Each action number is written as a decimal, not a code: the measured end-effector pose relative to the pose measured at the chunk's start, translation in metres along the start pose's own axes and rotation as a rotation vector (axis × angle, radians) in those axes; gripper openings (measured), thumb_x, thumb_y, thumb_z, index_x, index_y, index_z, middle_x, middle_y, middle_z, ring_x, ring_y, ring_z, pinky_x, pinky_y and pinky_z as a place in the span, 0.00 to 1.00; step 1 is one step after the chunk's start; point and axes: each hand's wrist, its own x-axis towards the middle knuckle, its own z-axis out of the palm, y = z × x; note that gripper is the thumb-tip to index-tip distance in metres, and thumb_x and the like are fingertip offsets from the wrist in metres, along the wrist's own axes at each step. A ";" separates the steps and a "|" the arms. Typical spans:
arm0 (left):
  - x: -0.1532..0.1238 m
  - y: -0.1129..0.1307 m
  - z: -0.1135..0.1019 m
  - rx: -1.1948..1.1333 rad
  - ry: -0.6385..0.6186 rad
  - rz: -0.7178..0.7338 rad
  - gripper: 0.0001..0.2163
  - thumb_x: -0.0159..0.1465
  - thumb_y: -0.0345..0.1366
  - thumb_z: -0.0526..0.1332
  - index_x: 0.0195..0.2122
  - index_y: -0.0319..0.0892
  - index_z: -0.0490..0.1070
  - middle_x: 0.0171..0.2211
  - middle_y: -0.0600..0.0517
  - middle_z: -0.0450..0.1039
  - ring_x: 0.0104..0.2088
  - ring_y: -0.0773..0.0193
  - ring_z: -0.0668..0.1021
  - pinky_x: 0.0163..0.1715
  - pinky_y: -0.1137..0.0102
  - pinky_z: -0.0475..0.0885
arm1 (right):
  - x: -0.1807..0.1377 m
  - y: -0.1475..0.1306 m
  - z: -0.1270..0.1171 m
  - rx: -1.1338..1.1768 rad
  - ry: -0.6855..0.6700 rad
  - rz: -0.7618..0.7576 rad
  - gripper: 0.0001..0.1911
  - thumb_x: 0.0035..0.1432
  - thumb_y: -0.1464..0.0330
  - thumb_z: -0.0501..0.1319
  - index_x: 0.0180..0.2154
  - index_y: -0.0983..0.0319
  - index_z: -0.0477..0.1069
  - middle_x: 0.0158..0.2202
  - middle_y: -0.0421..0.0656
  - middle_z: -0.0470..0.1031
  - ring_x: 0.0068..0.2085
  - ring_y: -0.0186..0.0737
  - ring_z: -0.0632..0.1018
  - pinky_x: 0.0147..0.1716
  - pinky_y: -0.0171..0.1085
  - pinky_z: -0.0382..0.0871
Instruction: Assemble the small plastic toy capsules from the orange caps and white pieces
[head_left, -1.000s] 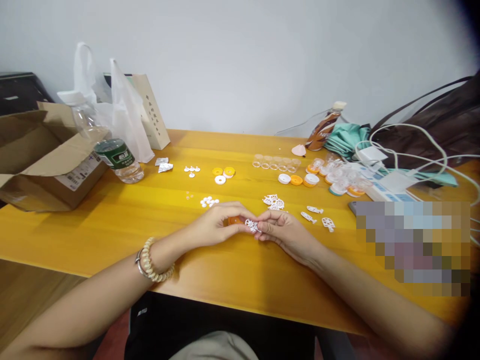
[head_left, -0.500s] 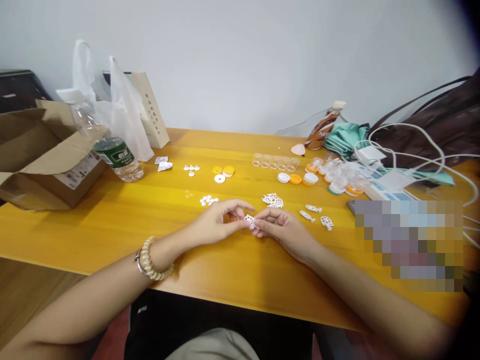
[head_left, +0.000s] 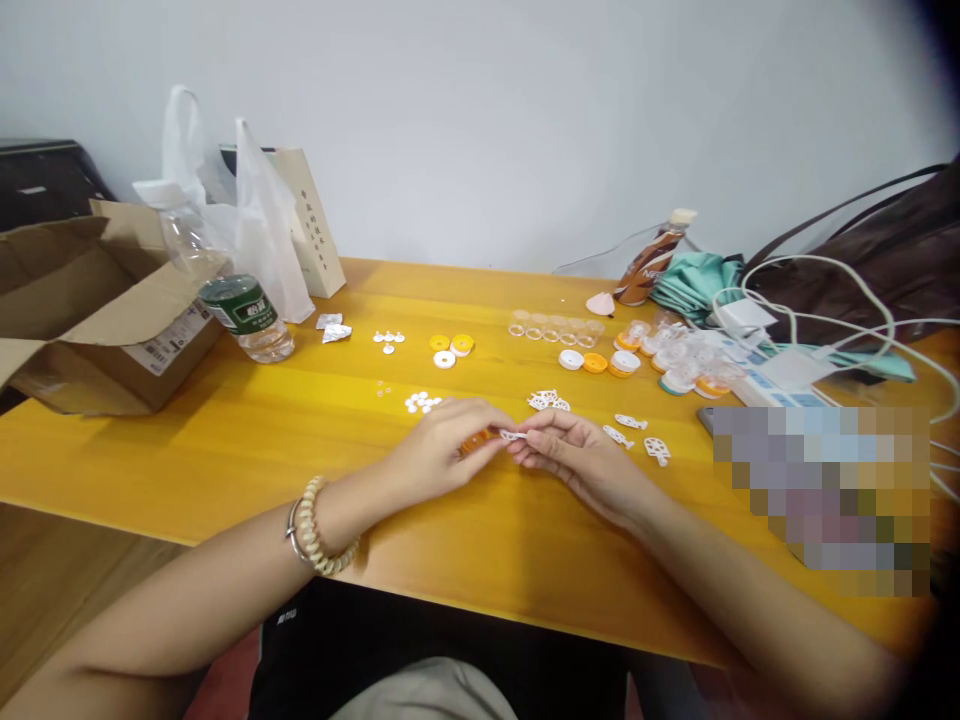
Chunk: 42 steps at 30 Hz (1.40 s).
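Between my fingertips is a small white openwork plastic piece (head_left: 513, 435), seen nearly edge-on. My left hand (head_left: 450, 445) pinches its left end, and an orange part (head_left: 475, 441) shows inside the curled fingers of that hand. On the other end, my right hand (head_left: 566, 450) closes thumb and fingers. Just beyond lies a pile of similar white openwork pieces (head_left: 548, 400). Right of my right hand are a few more loose white pieces (head_left: 656, 450). Small white discs (head_left: 422, 402) lie behind my left hand.
Clear plastic rings (head_left: 555, 327), orange and white round lids (head_left: 595, 363) and clear-topped round cases (head_left: 686, 360) stand farther back. At left are a cardboard box (head_left: 142, 330) and a water bottle (head_left: 240, 305). White cables (head_left: 862, 290) and a power strip (head_left: 780, 390) spread at right.
The white piece has turned from showing its openwork face to nearly edge-on. My fingers have shifted around it, and more of the orange part shows. The camera view has moved slightly.
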 end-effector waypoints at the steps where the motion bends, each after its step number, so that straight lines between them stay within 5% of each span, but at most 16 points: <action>1: 0.000 0.001 0.000 0.021 0.018 0.004 0.10 0.62 0.32 0.56 0.45 0.41 0.67 0.40 0.47 0.73 0.41 0.63 0.75 0.44 0.65 0.69 | 0.001 -0.002 -0.002 -0.008 0.043 -0.035 0.07 0.47 0.66 0.68 0.31 0.60 0.74 0.30 0.40 0.79 0.32 0.31 0.78 0.35 0.31 0.71; 5: 0.001 0.002 0.001 0.087 0.040 -0.012 0.17 0.62 0.34 0.56 0.53 0.42 0.60 0.47 0.44 0.68 0.48 0.60 0.71 0.48 0.62 0.67 | 0.006 -0.010 -0.015 0.008 0.329 -0.249 0.09 0.44 0.68 0.69 0.31 0.59 0.74 0.31 0.39 0.79 0.32 0.32 0.78 0.38 0.32 0.71; 11: 0.016 0.003 0.019 0.336 -0.252 0.062 0.13 0.64 0.33 0.53 0.50 0.38 0.64 0.42 0.46 0.70 0.43 0.60 0.72 0.45 0.64 0.69 | 0.014 -0.014 -0.029 0.018 0.526 -0.432 0.12 0.39 0.68 0.71 0.30 0.57 0.73 0.30 0.36 0.76 0.34 0.31 0.77 0.43 0.34 0.70; 20: 0.036 -0.006 0.067 0.669 -0.309 0.218 0.10 0.66 0.34 0.50 0.35 0.38 0.70 0.34 0.48 0.70 0.36 0.59 0.73 0.35 0.64 0.67 | 0.017 -0.003 -0.029 -0.121 0.464 -0.401 0.11 0.42 0.66 0.70 0.30 0.58 0.73 0.29 0.37 0.76 0.33 0.33 0.76 0.40 0.35 0.71; 27: 0.022 0.007 0.060 0.622 -0.329 0.177 0.11 0.66 0.37 0.50 0.34 0.40 0.70 0.31 0.50 0.70 0.34 0.60 0.72 0.34 0.65 0.65 | 0.009 -0.005 -0.018 -0.169 0.400 -0.383 0.11 0.43 0.64 0.70 0.30 0.59 0.72 0.30 0.38 0.76 0.33 0.34 0.77 0.42 0.38 0.71; 33: 0.003 0.018 0.058 0.626 -0.335 0.237 0.07 0.64 0.31 0.51 0.33 0.38 0.68 0.31 0.49 0.69 0.33 0.61 0.71 0.34 0.65 0.65 | 0.004 -0.003 -0.007 -0.245 0.290 -0.331 0.11 0.44 0.65 0.69 0.30 0.59 0.71 0.31 0.40 0.75 0.36 0.37 0.76 0.42 0.39 0.72; 42: -0.018 0.020 0.030 0.511 -0.369 0.205 0.07 0.63 0.27 0.50 0.37 0.38 0.67 0.30 0.50 0.69 0.32 0.63 0.70 0.36 0.67 0.68 | 0.016 0.000 0.001 -0.314 0.209 -0.253 0.15 0.46 0.65 0.68 0.38 0.58 0.71 0.29 0.38 0.75 0.33 0.34 0.76 0.39 0.37 0.71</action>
